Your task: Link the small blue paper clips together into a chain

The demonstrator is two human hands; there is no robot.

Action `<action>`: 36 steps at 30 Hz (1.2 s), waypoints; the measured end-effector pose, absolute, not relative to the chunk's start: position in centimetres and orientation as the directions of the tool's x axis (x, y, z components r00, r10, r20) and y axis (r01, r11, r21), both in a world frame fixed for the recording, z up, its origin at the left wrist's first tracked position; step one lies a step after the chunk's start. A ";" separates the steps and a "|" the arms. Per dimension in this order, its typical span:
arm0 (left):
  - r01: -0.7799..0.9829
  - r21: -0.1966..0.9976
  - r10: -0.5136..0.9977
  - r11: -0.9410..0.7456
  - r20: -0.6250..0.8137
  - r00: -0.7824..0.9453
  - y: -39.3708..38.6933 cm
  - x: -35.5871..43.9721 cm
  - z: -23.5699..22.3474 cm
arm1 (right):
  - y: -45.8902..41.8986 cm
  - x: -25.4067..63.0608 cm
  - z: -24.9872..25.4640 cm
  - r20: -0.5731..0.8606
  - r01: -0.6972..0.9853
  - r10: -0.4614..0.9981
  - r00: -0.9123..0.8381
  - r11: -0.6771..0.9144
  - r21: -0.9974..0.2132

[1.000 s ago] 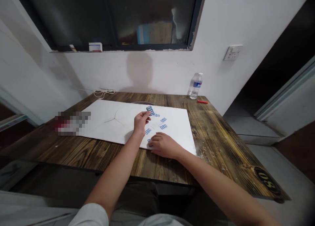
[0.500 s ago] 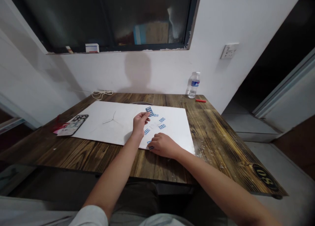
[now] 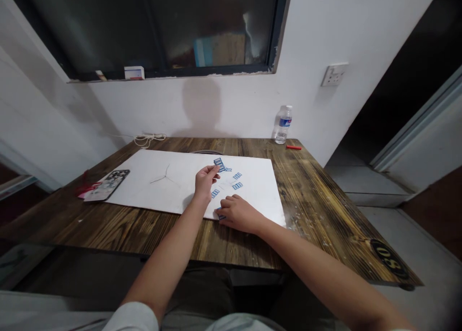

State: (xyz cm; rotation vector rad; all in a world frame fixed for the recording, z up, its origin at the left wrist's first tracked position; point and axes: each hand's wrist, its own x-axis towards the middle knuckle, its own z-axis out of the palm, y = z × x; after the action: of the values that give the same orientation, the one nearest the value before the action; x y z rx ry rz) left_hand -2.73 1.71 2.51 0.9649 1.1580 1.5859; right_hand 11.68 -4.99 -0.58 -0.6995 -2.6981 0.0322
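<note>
Blue-and-white piece, one point(image 3: 219, 165): narrow, ladder-like, banded crosswise in blue and white with dark blue outlines; longer than the loose pieces about it; fine markings too small to read. Location: at the far side of the white board point(image 3: 195, 177), clamped between the thumb and forefinger of the left hand point(image 3: 205, 181). Most of its length shows beyond the fingertips, slanting away from them; its near end lies at the fingertips. Whether its underside touches the board cannot be told.

Near-edge piece, one point(image 3: 220, 215): blue, mostly covered; lies at the board's near edge, under and just beside the fingertips of the right hand point(image 3: 238, 213). Those fingers are bent and close to one another; whether they grip the piece or only rest on it cannot be told.

Loose pieces, small, blue-outlined, each split into short bars, flat on the board: one point(image 3: 215, 193) between the two hands; two to the right of the left hand's fingertips, an upper point(image 3: 237, 175) and a lower point(image 3: 237, 185); another point(image 3: 228, 169) just beside the held piece. Faint pencil lines run among them.

Board: white, flat on the dark wooden surface point(image 3: 314, 215), bearing a three-armed line drawing point(image 3: 165, 176) on its left part.

Also on the surface: patterned phone-like object point(image 3: 108, 185), overlapping the board's left end; clear bottle point(image 3: 283, 125), upright; red stick point(image 3: 293, 147); pale coiled cord point(image 3: 149, 138).
</note>
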 end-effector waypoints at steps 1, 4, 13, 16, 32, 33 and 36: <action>-0.221 0.966 0.960 -0.137 0.074 -0.271 1.7 -2.7 2.5 | -5.1 11.6 -0.6 0.326 0.477 0.481 -0.814 0.874 -0.099; -0.224 0.965 0.961 -0.137 0.074 -0.267 1.7 -2.7 2.5 | -5.2 11.7 -0.5 0.331 0.481 0.486 -0.809 0.871 -0.104; -0.236 0.962 0.962 -0.138 0.073 -0.261 1.7 -2.6 2.5 | -5.2 11.7 -0.4 0.372 0.458 0.495 -0.785 0.868 -0.191; -0.224 0.965 0.961 -0.138 0.077 -0.265 1.7 -2.7 2.4 | -5.2 11.7 -0.4 0.375 0.462 0.504 -0.778 0.863 -0.202; -0.218 0.966 0.964 -0.137 0.079 -0.255 1.7 -2.6 2.3 | -4.2 13.1 -0.1 0.423 0.392 0.436 -0.794 0.900 -0.192; -0.217 0.966 0.963 -0.139 0.080 -0.258 1.7 -2.6 2.3 | -4.2 13.2 0.0 0.436 0.393 0.440 -0.785 0.898 -0.199; -0.207 0.968 0.962 -0.141 0.085 -0.258 1.6 -2.6 2.3 | -4.1 13.3 -0.1 0.489 0.396 0.455 -0.745 0.890 -0.225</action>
State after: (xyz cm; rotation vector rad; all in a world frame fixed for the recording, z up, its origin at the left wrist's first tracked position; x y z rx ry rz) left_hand -2.55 1.63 2.29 0.9920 1.1563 1.5754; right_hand 13.26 -4.12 -0.06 -0.6129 -2.5062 0.1437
